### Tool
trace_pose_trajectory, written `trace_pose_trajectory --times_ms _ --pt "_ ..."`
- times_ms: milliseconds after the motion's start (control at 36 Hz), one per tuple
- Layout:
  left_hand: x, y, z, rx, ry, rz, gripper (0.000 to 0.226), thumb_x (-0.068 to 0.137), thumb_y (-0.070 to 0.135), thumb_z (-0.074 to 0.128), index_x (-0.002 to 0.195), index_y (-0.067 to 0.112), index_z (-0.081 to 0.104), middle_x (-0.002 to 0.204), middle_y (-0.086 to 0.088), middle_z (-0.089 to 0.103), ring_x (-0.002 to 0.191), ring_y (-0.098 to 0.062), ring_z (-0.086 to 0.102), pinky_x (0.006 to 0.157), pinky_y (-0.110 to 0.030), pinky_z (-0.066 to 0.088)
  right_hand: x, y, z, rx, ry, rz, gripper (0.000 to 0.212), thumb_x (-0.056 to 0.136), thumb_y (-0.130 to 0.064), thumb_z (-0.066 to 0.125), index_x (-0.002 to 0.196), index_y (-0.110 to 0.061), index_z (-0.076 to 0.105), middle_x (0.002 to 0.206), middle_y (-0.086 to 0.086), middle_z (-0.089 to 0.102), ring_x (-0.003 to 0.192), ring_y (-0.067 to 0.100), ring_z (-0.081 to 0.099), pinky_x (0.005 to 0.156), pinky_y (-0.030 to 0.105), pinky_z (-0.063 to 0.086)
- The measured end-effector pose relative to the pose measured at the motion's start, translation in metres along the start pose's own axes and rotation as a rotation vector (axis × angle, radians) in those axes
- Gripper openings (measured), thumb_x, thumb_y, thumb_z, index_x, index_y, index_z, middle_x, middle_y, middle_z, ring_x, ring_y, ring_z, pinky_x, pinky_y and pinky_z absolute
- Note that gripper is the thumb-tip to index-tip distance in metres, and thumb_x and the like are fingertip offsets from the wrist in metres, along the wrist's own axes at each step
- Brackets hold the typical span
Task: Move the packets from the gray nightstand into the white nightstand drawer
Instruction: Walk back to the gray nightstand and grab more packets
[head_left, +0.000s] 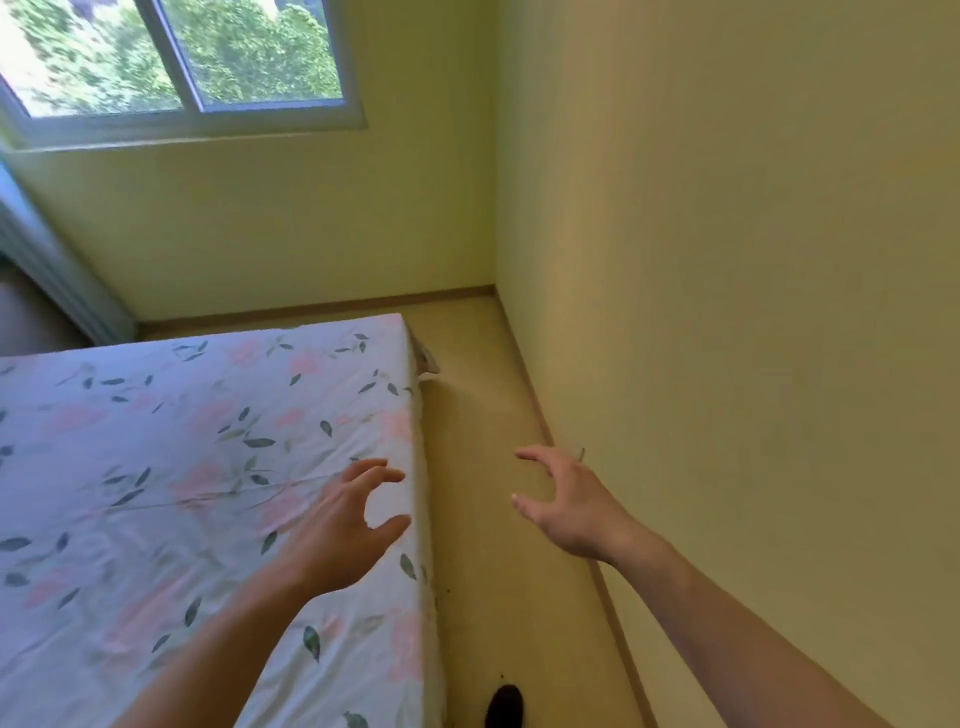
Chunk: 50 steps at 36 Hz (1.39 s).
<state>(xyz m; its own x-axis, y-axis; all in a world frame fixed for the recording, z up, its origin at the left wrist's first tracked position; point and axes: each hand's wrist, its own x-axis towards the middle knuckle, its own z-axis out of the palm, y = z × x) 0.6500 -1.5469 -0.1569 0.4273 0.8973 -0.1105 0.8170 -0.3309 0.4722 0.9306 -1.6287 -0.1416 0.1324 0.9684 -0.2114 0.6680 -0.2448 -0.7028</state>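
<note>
Both hands are raised in front of the person with fingers loosely curved and spread, grasping nothing: the left hand (345, 514) is above the edge of the bed (156, 467), and the right hand (563, 499) is above the strip of floor (483, 441) between the bed and the wall (727, 312). The bed carries a floral sheet, and a window (171, 57) sits in the far wall. Neither the packets nor the nightstands are in view, so their position cannot be told.
</note>
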Motion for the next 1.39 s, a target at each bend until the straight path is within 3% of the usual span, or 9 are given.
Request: trace_pose_trajectory --times_ms 111,333,583,750,917,1250,1389 --pt "0.033 -0.018 -0.007 -0.038 0.054 -0.101 0.050 0.088 0.053 0.068 0.134 0.043 0.052 0.151 0.018 0.040 0.132 -0.011 0.046 0.109 -0.035 0.038 0.069 -0.012 -0.010 -0.042 -0.100 -0.087 0.060 0.094 -0.041 0.066 0.148 -0.037 0.040 0.157 -0.013 0.037 0.144 0.011 0.036 0.119 0.036 0.034" --pt "0.162 -0.050 -0.022 -0.101 0.099 -0.222 0.047 0.089 0.051 0.067 0.133 0.041 0.053 0.152 0.014 0.039 0.135 -0.014 0.044 0.113 -0.040 0.038 0.218 -0.026 -0.049 -0.093 -0.137 -0.127 0.061 0.094 -0.035 0.068 0.149 -0.030 0.042 0.155 -0.010 0.040 0.142 0.010 0.038 0.119 0.032 0.032" --pt "0.343 -0.049 -0.068 -0.079 0.134 -0.143 0.049 0.089 0.050 0.067 0.134 0.040 0.053 0.152 0.015 0.039 0.136 -0.013 0.042 0.112 -0.037 0.037 0.381 -0.041 -0.090 -0.050 -0.115 -0.083 0.060 0.092 -0.037 0.071 0.146 -0.032 0.046 0.151 -0.010 0.044 0.139 0.010 0.041 0.114 0.029 0.034" --pt "0.447 -0.061 -0.095 -0.095 0.101 -0.132 0.049 0.088 0.053 0.065 0.134 0.044 0.051 0.152 0.020 0.036 0.131 -0.006 0.044 0.105 -0.025 0.038 0.492 -0.051 -0.105 -0.035 -0.154 -0.104 0.061 0.091 -0.040 0.070 0.147 -0.034 0.044 0.153 -0.013 0.043 0.139 0.008 0.041 0.115 0.030 0.034" --pt "0.558 -0.080 -0.120 -0.067 0.145 -0.182 0.049 0.089 0.048 0.068 0.135 0.038 0.053 0.149 0.018 0.040 0.135 -0.011 0.042 0.110 -0.032 0.037 0.621 -0.060 -0.125 -0.035 -0.189 -0.157 0.063 0.092 -0.040 0.069 0.149 -0.035 0.042 0.154 -0.014 0.041 0.141 0.009 0.039 0.117 0.035 0.035" --pt "0.716 -0.130 -0.163 -0.105 0.246 -0.466 0.047 0.089 0.050 0.067 0.132 0.043 0.053 0.151 0.019 0.039 0.135 -0.010 0.042 0.111 -0.035 0.040 0.878 -0.121 -0.181 -0.094 -0.344 -0.295 0.064 0.093 -0.038 0.068 0.150 -0.029 0.041 0.158 -0.009 0.037 0.146 0.011 0.033 0.119 0.032 0.029" --pt "0.766 -0.158 -0.176 -0.130 0.316 -0.573 0.047 0.089 0.050 0.068 0.133 0.042 0.052 0.150 0.017 0.041 0.136 -0.011 0.043 0.111 -0.036 0.039 0.969 -0.155 -0.178 -0.098 -0.437 -0.386 0.065 0.091 -0.041 0.070 0.149 -0.036 0.040 0.158 -0.014 0.035 0.146 0.009 0.031 0.121 0.039 0.030"
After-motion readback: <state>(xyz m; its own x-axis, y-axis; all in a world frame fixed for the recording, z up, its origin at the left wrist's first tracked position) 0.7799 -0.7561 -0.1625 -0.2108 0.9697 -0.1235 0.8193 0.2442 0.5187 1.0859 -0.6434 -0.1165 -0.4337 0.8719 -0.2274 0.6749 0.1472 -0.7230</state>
